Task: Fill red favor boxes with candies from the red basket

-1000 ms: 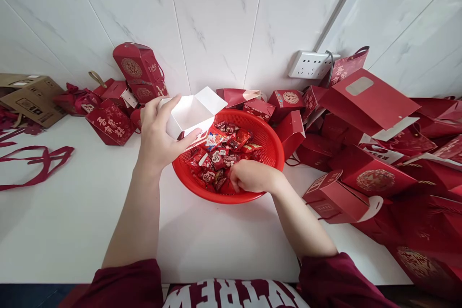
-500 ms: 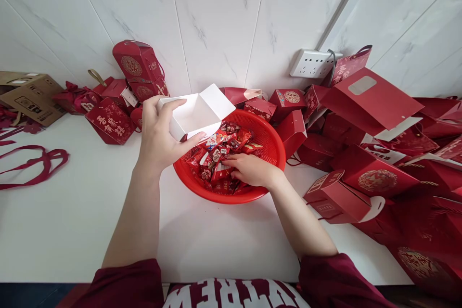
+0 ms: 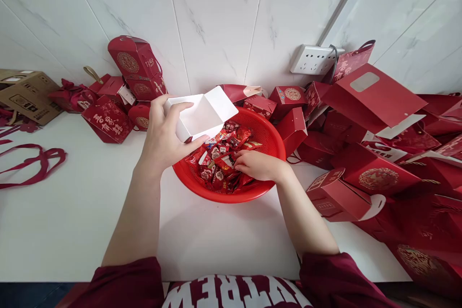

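Note:
My left hand (image 3: pixel 162 137) grips an open white box (image 3: pixel 200 114), tilted so that its bare inside shows, with its flap raised at the right. It hangs over the left rim of a red perforated basket (image 3: pixel 269 139). Inside the basket lies a heap of red wrapped candies (image 3: pixel 218 175). My right hand (image 3: pixel 258 164) is in the basket at the heap's right side, fingers bent together and touching the wrappers. Whatever its fingertips hold, if anything, is too hidden to make out.
Red gift boxes (image 3: pixel 378 178) are piled on the right, with more behind the basket. Stacked red boxes (image 3: pixel 133 65), a brown carton (image 3: pixel 34 96) and dark red ribbons (image 3: pixel 43 163) lie left on the white table (image 3: pixel 90 216). A power strip (image 3: pixel 314 59) is on the wall.
My right hand has shifted a little to the right over the candies, and its fingers have drawn in. The white box has moved slightly to the right with my left hand.

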### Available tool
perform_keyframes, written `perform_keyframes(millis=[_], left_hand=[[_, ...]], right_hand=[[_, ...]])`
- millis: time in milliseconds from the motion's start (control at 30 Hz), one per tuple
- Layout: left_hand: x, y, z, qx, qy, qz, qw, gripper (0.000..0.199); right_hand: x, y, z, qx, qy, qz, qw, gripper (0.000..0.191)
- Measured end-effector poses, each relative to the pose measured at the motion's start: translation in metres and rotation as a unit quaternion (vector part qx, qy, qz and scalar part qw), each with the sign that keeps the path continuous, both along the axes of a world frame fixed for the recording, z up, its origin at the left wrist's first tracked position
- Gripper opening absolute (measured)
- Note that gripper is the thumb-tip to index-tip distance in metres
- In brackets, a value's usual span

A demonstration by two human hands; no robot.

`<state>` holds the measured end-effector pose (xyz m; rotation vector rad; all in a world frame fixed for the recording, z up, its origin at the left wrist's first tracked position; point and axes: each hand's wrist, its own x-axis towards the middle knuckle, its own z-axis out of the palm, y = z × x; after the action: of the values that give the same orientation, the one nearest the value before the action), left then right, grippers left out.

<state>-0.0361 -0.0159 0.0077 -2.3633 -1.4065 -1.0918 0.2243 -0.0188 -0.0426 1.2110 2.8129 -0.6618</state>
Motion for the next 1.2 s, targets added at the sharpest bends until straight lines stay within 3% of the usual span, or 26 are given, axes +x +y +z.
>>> perform_keyframes(millis=[233, 367, 600, 733, 800, 900, 1033, 1200], left_hand=[[0.001, 0.001, -0.002, -0.004, 0.003, -0.011, 1.000, 0.076], [0.000, 0.001, -0.002, 0.009, -0.004, -0.024, 1.000, 0.073], [0.002, 0.001, -0.002, 0.005, 0.000, -0.019, 1.000, 0.073], [0.003, 0.001, -0.003, 0.002, 0.000, -0.027, 1.000, 0.073], [0.003, 0.001, -0.003, -0.003, 0.002, -0.029, 1.000, 0.074], [0.003, 0.001, -0.004, -0.005, 0.003, -0.030, 1.000, 0.074], [0.003, 0.001, -0.003, 0.006, 0.008, -0.033, 0.999, 0.074], [0.002, 0.001, -0.003, 0.009, 0.006, -0.029, 1.000, 0.074]], right_hand=[[-0.002, 0.002, -0.002, -0.028, -0.034, -0.024, 0.999, 0.038], [0.005, 0.003, 0.004, -0.007, -0.015, -0.056, 0.998, 0.037], [0.040, -0.004, 0.021, 0.068, 0.151, -0.164, 0.972, 0.043], [0.051, -0.010, 0.028, -0.030, 0.100, -0.103, 0.989, 0.036], [0.050, -0.009, 0.026, -0.091, 0.075, -0.064, 0.991, 0.041], [0.041, -0.002, 0.016, -0.116, 0.041, -0.039, 0.992, 0.037], [0.033, 0.006, 0.010, -0.058, 0.012, -0.063, 0.996, 0.027], [0.042, 0.005, 0.019, 0.021, 0.033, -0.153, 0.987, 0.029]])
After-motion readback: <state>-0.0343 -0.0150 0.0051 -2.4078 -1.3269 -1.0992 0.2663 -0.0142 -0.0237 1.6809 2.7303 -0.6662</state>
